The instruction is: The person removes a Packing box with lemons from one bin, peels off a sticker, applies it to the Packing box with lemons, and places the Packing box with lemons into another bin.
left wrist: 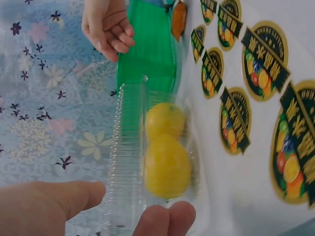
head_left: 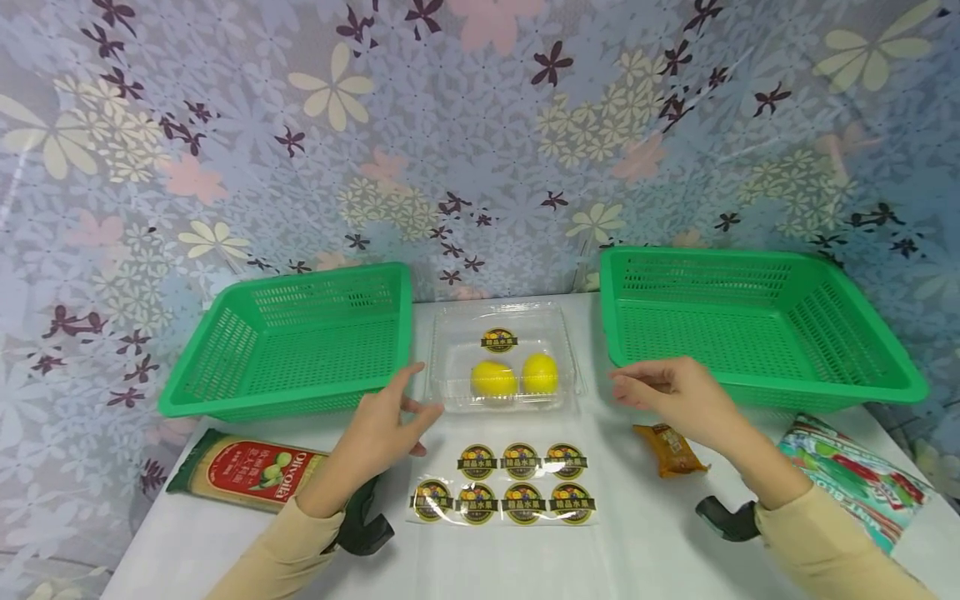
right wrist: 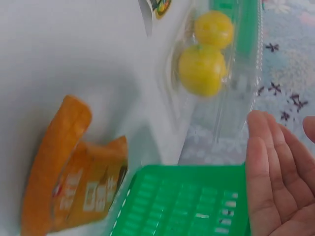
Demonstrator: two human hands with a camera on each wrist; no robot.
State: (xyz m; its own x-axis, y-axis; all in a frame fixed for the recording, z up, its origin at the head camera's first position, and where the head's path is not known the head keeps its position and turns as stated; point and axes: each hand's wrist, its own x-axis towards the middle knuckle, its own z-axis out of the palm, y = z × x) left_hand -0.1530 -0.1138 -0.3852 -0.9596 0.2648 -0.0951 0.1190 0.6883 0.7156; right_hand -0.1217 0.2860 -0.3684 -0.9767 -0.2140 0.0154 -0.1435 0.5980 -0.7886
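A clear plastic clamshell box (head_left: 454, 354) stands between the hands, with two lemon-like yellow fruits (head_left: 540, 374) inside. One round fruit-print sticker (head_left: 498, 340) is on its lid. My left hand (head_left: 378, 432) hovers at the box's left side, thumb and fingers spread and holding nothing. In the left wrist view, its fingertips (left wrist: 182, 216) are close to the box's end. To the right of the box, my right hand (head_left: 678, 393) is held in the air before the right basket, fingers loosely bent and empty. A sheet of round stickers (head_left: 521, 492) lies in front of the box.
Green plastic baskets stand on both sides, the left basket (head_left: 322, 346) and the right basket (head_left: 712, 329). A noodle pack (head_left: 251, 471) lies under the left forearm. An orange snack packet (head_left: 671, 450) and a green-and-red bag (head_left: 855, 475) lie on the right. A floral curtain (head_left: 480, 150) hangs behind.
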